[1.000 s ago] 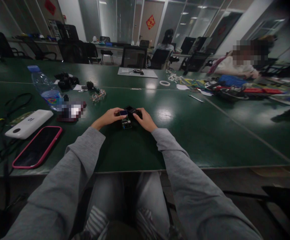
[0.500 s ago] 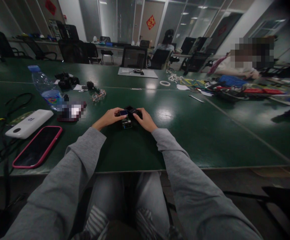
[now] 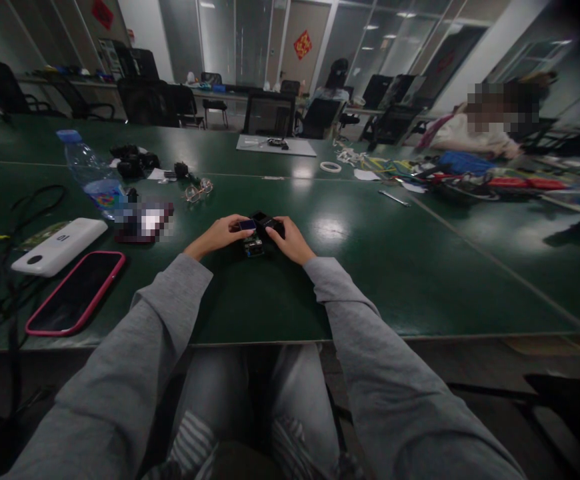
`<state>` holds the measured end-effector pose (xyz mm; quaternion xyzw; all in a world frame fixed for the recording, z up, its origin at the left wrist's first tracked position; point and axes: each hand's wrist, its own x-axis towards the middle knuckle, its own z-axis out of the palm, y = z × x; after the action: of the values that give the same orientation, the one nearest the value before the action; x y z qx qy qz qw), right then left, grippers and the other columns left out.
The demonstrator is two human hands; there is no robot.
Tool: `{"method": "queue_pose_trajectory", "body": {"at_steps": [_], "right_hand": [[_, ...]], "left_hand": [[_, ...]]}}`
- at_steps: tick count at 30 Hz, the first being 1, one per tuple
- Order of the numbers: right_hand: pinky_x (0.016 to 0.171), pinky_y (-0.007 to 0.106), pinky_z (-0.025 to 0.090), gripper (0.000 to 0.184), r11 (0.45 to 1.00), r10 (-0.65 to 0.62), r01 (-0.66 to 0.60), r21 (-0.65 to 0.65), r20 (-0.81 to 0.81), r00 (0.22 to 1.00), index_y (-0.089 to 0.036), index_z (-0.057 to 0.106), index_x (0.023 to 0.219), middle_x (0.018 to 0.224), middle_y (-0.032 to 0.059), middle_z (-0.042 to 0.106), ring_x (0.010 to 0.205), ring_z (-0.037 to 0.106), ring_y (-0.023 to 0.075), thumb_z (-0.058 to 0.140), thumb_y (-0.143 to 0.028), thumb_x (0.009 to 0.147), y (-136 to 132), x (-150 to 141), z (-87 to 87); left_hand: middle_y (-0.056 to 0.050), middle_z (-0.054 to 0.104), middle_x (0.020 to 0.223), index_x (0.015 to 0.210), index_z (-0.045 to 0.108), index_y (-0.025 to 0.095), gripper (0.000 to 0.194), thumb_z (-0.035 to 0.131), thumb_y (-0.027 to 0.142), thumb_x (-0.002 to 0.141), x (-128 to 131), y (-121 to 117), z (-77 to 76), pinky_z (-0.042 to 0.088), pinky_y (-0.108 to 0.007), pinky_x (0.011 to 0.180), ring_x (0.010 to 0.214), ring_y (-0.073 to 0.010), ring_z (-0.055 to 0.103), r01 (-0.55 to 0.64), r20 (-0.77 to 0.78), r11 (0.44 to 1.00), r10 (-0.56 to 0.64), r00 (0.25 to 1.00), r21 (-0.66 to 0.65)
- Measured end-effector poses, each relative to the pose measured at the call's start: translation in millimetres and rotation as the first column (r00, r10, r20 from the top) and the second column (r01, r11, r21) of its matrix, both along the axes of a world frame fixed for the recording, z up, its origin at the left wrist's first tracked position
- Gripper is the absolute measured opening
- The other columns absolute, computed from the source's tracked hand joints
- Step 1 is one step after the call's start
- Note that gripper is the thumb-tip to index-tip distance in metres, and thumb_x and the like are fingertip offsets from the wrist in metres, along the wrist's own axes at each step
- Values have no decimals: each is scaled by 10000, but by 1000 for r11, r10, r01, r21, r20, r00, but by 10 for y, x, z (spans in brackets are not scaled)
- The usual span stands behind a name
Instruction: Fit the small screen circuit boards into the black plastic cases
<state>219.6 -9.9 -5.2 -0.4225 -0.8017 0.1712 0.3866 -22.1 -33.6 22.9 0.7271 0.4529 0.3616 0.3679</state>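
Observation:
My left hand [image 3: 225,233] is closed on a small flat rectangular piece with a dark bluish face [image 3: 246,226], thumb resting along its near edge. My right hand [image 3: 293,241] grips a black boxy part [image 3: 264,220], its thumb pressed on the near side. Between the hands and just below them shows a small green circuit board [image 3: 253,249] with metal connectors at its near end. The two held parts lie close together above the board; whether they are joined to it I cannot tell. Fingers on the far side are hidden.
On the left are a pink-cased phone [image 3: 76,293], a white power bank [image 3: 60,247], a water bottle [image 3: 90,177] and black cables. Glasses [image 3: 199,191] lie beyond my left hand. Tape [image 3: 330,167], a metal tool [image 3: 394,198] and a cable pile [image 3: 490,180] lie right. A person sits far right.
Both hands keep their hold on the parts in nearly the same place. The view has shifted very slightly; nothing on the table has visibly moved.

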Motion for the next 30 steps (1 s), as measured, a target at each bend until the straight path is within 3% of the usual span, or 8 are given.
{"method": "queue_pose_trajectory", "body": {"at_steps": [6, 10, 13, 18, 23, 26, 30], "right_hand": [[1045, 474, 442, 543, 997, 68, -68, 34, 14, 998, -144, 428, 1293, 1262, 173, 555, 1182, 555, 278, 626, -336, 825, -27, -7, -5], [1018, 493, 464, 508, 999, -19, 19, 40, -9, 1000, -172, 440, 1284, 1253, 156, 583, 1158, 583, 288, 617, -324, 833, -54, -5, 38], [1015, 492, 470, 521, 996, -69, 71, 45, -30, 997, -163, 436, 1295, 1246, 160, 591, 1149, 593, 291, 622, -331, 838, -62, 2, 57], [1013, 491, 472, 548, 996, -89, 89, 13, -32, 996, -148, 435, 1304, 1249, 173, 597, 1147, 601, 296, 640, -352, 839, -52, 2, 35], [1014, 450, 477, 495, 996, 21, -29, -85, -89, 996, -195, 477, 1292, 1250, 120, 620, 1148, 608, 252, 531, -514, 918, -71, -38, 34], [1011, 406, 479, 457, 989, 98, -111, -100, -122, 988, -221, 537, 1258, 1226, 72, 643, 1140, 609, 212, 383, -548, 979, -96, -59, 65], [1005, 404, 478, 504, 987, 115, -126, -95, -117, 987, -228, 580, 1252, 1216, 60, 655, 1146, 606, 216, 345, -583, 982, -124, -67, 105]], "left_hand": [[-136, 660, 1220, 1221, 574, 153, 528, 682, 443, 793, -19, 39, -70, 497, -427, 965, 1062, -221, 655, -46, -9, 998, 47, 999, 39], [-153, 611, 1299, 1290, 517, 161, 572, 636, 471, 825, -35, 103, -160, 453, -442, 1020, 1151, -236, 614, -157, -22, 983, 160, 987, 99], [-188, 555, 1363, 1368, 437, 149, 663, 604, 513, 839, -45, 139, -192, 415, -462, 1064, 1239, -265, 560, -202, 14, 978, 202, 979, 45], [-232, 339, 1526, 1531, 162, 171, 967, 639, 571, 792, -76, 108, -158, 341, -487, 1130, 1395, -323, 402, -84, 20, 992, 86, 996, -96], [-230, 102, 1599, 1554, -40, 250, 1386, 864, 481, 530, -105, 26, -142, 205, -600, 1158, 1478, -416, 168, 26, -117, 999, -30, 993, -40], [-226, 115, 1588, 1552, -47, 267, 1412, 879, 442, 501, -99, 20, -162, 191, -614, 1155, 1469, -422, 181, 35, -100, 999, -34, 994, 4], [-219, 196, 1560, 1554, 8, 247, 1366, 874, 407, 511, -79, 24, -151, 205, -606, 1157, 1450, -409, 233, 31, -103, 999, -29, 994, 25]]}}
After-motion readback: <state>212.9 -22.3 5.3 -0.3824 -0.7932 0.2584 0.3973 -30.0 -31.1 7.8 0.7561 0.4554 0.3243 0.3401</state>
